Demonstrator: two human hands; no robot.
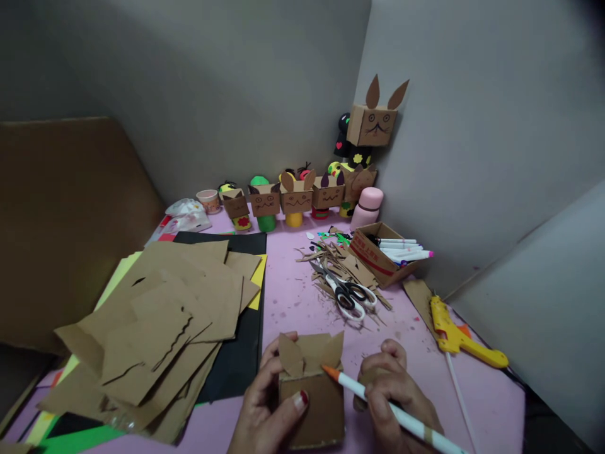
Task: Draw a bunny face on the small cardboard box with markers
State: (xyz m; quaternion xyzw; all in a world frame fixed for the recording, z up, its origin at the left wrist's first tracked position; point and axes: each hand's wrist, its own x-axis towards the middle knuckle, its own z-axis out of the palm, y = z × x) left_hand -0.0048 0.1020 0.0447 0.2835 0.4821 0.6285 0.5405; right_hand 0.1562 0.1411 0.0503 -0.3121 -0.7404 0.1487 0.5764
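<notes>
At the bottom middle, my left hand (269, 403) grips a small cardboard box (314, 413), its thumb with a red nail pressed on the front face. Two pointed cardboard ears (333, 350) stand up from the box's top edge. My right hand (399, 397) is closed round a white marker pen (401, 417), whose orange tip end touches or nearly touches the base of the right ear. A brownish piece (366, 384) shows between the right hand's fingers; what it is I cannot tell.
Cardboard sheets (179, 302) are piled at left. Scissors (347, 293) lie on cardboard scraps, near a box of markers (382, 255). A yellow glue gun (460, 337) rests at right. Cardboard animal-head figures (297, 200) and a pink bottle (367, 208) line the back.
</notes>
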